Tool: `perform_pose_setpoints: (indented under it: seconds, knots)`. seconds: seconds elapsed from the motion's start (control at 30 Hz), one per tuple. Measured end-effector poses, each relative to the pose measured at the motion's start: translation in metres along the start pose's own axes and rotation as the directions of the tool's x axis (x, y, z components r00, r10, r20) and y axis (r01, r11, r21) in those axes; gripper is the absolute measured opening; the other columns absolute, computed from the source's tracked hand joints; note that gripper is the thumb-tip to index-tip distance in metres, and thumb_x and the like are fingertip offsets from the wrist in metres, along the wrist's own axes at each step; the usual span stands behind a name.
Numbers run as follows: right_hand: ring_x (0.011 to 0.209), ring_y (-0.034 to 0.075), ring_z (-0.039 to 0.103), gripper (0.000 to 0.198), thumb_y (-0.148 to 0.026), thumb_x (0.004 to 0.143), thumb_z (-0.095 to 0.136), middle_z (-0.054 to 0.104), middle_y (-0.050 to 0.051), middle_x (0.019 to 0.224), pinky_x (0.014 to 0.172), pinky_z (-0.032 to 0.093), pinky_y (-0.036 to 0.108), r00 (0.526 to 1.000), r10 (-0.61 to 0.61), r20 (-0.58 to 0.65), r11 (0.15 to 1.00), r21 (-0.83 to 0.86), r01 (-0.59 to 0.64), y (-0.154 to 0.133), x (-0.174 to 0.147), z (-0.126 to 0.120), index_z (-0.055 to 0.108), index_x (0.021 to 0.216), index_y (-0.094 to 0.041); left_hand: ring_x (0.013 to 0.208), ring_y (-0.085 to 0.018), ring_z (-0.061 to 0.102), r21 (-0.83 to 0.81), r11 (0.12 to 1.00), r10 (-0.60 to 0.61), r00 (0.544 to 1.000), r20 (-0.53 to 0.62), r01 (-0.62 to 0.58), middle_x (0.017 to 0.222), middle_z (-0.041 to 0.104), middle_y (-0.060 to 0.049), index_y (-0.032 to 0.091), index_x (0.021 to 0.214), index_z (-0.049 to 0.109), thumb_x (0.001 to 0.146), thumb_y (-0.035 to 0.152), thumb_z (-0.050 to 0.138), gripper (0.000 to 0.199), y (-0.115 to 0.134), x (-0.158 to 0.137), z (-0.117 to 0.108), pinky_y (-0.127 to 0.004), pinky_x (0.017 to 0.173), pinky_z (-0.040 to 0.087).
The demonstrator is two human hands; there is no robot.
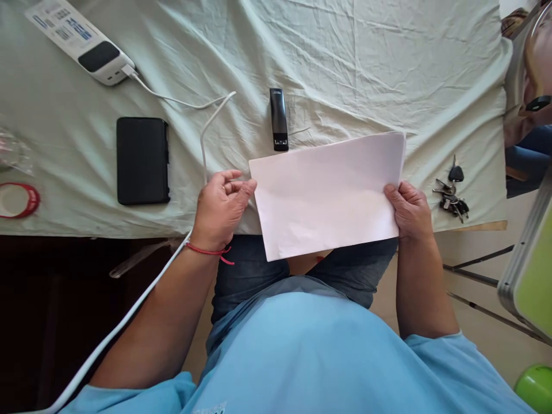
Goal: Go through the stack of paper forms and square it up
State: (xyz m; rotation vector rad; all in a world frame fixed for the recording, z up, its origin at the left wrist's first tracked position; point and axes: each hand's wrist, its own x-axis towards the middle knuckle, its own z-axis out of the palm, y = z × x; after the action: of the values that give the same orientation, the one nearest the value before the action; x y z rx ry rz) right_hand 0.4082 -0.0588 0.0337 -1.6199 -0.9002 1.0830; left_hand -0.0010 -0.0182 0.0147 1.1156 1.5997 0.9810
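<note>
A stack of white paper sheets [328, 195] is held over my lap at the table's front edge, slightly tilted. My right hand [409, 208] grips its right edge, thumb on top and fingers beneath. Beside the left edge is my left hand [226, 201], its fingers loosely bent and apart; the thumb tip is right at the paper's edge, and whether it touches I cannot tell. Just beyond the paper's far edge lies a black stapler [278, 118].
A black tablet-like case [142, 161] lies to the left, a white power strip [81, 40] with a plugged-in cable [185, 103] behind it. At far left is a red tape roll [33, 200]. Keys [451, 195] lie right on the pale cloth [328, 69]. A green-topped table [535, 276] stands at right.
</note>
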Motion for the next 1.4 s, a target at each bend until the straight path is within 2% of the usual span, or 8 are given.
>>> perform_pose_setpoints:
  seconds: [0.17,0.33,0.47,0.6,1.0,1.1,1.27,1.4]
  knots:
    - [0.084,0.025,0.075,0.057,-0.077,0.079,0.103,0.083,0.006,0.094,0.074,0.066,0.041,0.996,-0.087,-0.01,0.996,-0.012,0.087,0.0,0.004,0.0,0.087,0.105,-0.028,0.071,-0.013,0.065,-0.2,0.958,-0.216,0.976,-0.04,0.204,0.077,0.072,0.002,0.019,0.101,0.073,0.074,0.032,0.094,0.037,0.028,-0.01,0.005,-0.025,0.069,0.049]
    - [0.08,0.022,0.07,0.053,-0.077,0.083,0.099,0.078,0.004,0.086,0.07,0.062,0.037,0.993,-0.118,0.03,0.991,-0.062,0.12,-0.001,0.008,0.004,0.083,0.099,-0.029,0.056,-0.01,0.046,-0.23,0.967,-0.1,0.994,0.05,0.109,0.061,0.056,0.005,0.021,0.074,0.067,0.073,0.04,0.093,0.032,0.028,-0.011,0.011,-0.025,0.057,0.037]
    - [0.072,0.017,0.058,0.053,-0.076,0.089,0.092,0.068,0.001,0.077,0.062,0.05,0.032,0.987,-0.109,0.116,0.974,-0.184,0.129,-0.001,0.014,0.003,0.076,0.089,-0.027,0.061,-0.013,0.054,-0.157,0.984,-0.087,0.996,-0.014,0.084,0.066,0.065,0.003,0.021,0.078,0.072,0.08,0.031,0.087,0.019,0.014,-0.005,0.012,-0.026,0.06,0.041]
    - [0.066,0.013,0.037,0.055,-0.066,0.096,0.087,0.045,-0.004,0.066,0.062,0.032,0.032,0.969,-0.199,0.144,0.845,-0.476,0.244,0.005,0.024,-0.001,0.058,0.073,-0.025,0.07,-0.015,0.067,0.078,0.997,0.018,1.0,-0.014,-0.017,0.078,0.079,-0.001,0.019,0.081,0.076,0.089,0.027,0.08,0.012,0.008,0.0,0.015,-0.028,0.067,0.045]
    - [0.073,0.017,0.047,0.055,-0.079,0.106,0.067,0.058,-0.001,0.075,0.076,0.04,0.038,0.914,-0.405,-0.021,0.781,-0.528,0.334,0.03,0.027,0.007,0.066,0.087,-0.027,0.083,-0.022,0.077,0.042,0.998,0.045,0.998,0.045,-0.047,0.096,0.086,-0.005,0.02,0.099,0.08,0.08,0.031,0.085,0.023,0.003,-0.001,0.02,-0.031,0.077,0.062]
    - [0.072,0.017,0.045,0.055,-0.078,0.106,0.067,0.057,-0.002,0.073,0.075,0.039,0.037,0.916,-0.4,-0.02,0.776,-0.539,0.327,0.029,0.027,0.006,0.064,0.086,-0.027,0.078,-0.02,0.071,0.099,0.993,0.068,0.998,0.018,-0.07,0.087,0.082,-0.003,0.022,0.089,0.079,0.087,0.033,0.081,0.011,0.003,0.0,0.02,-0.031,0.074,0.056]
    - [0.073,0.017,0.043,0.056,-0.078,0.107,0.065,0.053,-0.002,0.071,0.074,0.037,0.037,0.915,-0.403,-0.025,0.763,-0.562,0.32,0.03,0.029,0.006,0.06,0.084,-0.027,0.063,-0.015,0.05,0.24,0.963,0.134,0.991,-0.024,-0.125,0.062,0.061,0.003,0.021,0.076,0.072,0.1,0.039,0.075,0.03,0.007,0.001,0.02,-0.032,0.066,0.04]
    - [0.072,0.017,0.039,0.062,-0.083,0.107,0.064,0.047,-0.003,0.07,0.074,0.034,0.038,0.909,-0.414,-0.051,0.768,-0.556,0.318,0.031,0.031,0.005,0.054,0.081,-0.027,0.075,-0.018,0.069,0.091,0.992,0.074,0.988,0.132,-0.086,0.084,0.081,-0.002,0.02,0.091,0.077,0.085,0.036,0.087,0.02,0.004,0.0,0.017,-0.03,0.074,0.053]
